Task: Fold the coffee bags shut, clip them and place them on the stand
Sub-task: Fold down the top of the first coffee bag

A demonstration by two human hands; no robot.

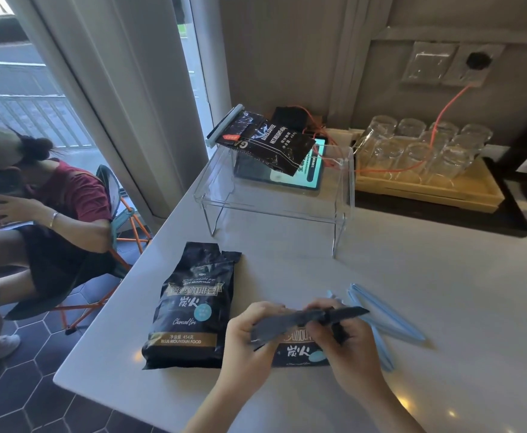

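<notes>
Landmark: the clear acrylic stand [274,195] at the back of the white desk [381,276]; places below are given from it.
Bag in hand: a black foil coffee bag [299,348] lies in front of the stand, near the desk's front edge, its top strip lifted and bent over.
Left hand [249,345]: clenched on the left end of the bag's top strip.
Right hand [346,339]: pinching the right end of the same strip, fingers curled over it.
Waiting bag: a second black foil coffee bag [190,307], top unfolded, in front of the stand to the left.
Done bag: a black coffee bag with a pale blue clip [265,139] rests on the stand.
Clips: long pale blue plastic sealing clips [384,317] in front of the stand, just right of the hands.
Risk: the stiff foil may spring open if either hand lets go to reach a clip; an uneven fold could leave the clip biting only part of the mouth.
</notes>
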